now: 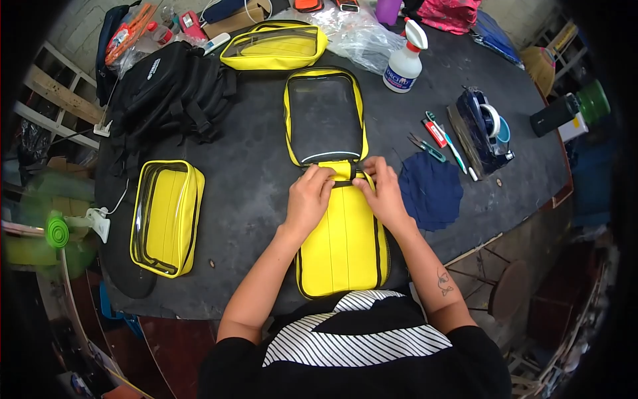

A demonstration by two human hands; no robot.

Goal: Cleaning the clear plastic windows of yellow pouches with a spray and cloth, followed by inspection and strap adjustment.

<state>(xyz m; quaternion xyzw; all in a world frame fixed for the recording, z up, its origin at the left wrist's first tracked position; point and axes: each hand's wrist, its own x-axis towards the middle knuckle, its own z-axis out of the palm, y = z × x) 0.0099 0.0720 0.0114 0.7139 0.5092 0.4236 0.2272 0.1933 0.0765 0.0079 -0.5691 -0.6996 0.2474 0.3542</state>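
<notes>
A yellow pouch [339,253] lies unfolded in front of me, its black zipper tape running round the edge. Its lid [324,120], a clear panel framed in yellow, is laid back away from me. Where lid and body join, my left hand [310,199] pinches the left side of the yellow strip. My right hand [385,194] grips the same join at its right side, fingers bent by the black tape. Exactly what lies under the fingertips is hidden.
Another yellow clear-windowed pouch [166,219] lies left, a third [274,48] at the back. A black backpack [166,90] sits far left. Rightward are a spray bottle [403,65], thread snips [427,147], a toothbrush [448,143], navy cloth [432,193] and a tape holder [478,133].
</notes>
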